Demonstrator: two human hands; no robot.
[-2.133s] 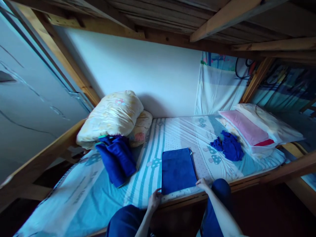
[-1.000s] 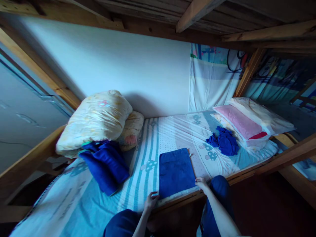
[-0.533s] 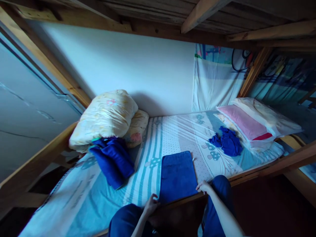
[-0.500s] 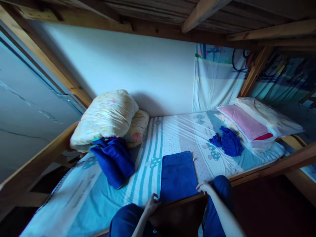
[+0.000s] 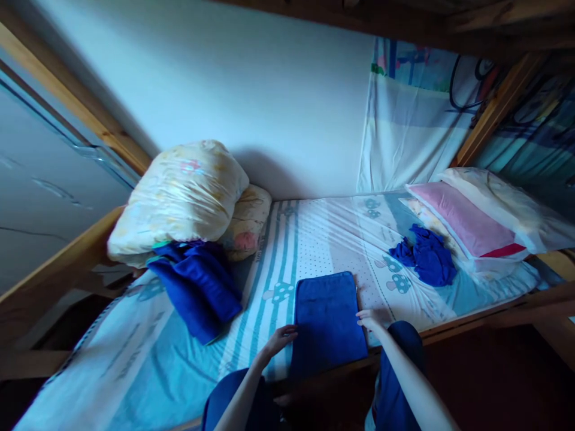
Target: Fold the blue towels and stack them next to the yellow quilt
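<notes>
A blue rectangular cloth (image 5: 330, 311) lies flat on the bed at its front edge, between my two hands. My left hand (image 5: 281, 339) is at the cloth's left edge, fingers stretched out and the tips touching or just over it. On the opposite side, my right hand (image 5: 369, 320) rests at the right edge with its fingers extended. Neither hand visibly grips the fabric. A folded dark blue cloth (image 5: 197, 293) lies to the left, and a crumpled blue cloth (image 5: 429, 257) lies to the right.
The lower bunk mattress (image 5: 179, 377) has a patterned sheet. A bulky cream quilt (image 5: 179, 197) sits on a floral pillow (image 5: 247, 224) at left. A pink pillow (image 5: 467, 218) lies at right. Wooden bunk beams (image 5: 404, 27) run overhead, and my knees (image 5: 406, 341) flank the cloth.
Both my hands have moved from the cloth's near corners up along its sides, away from me. The view has tilted downward a little. The cloth stays flat.
</notes>
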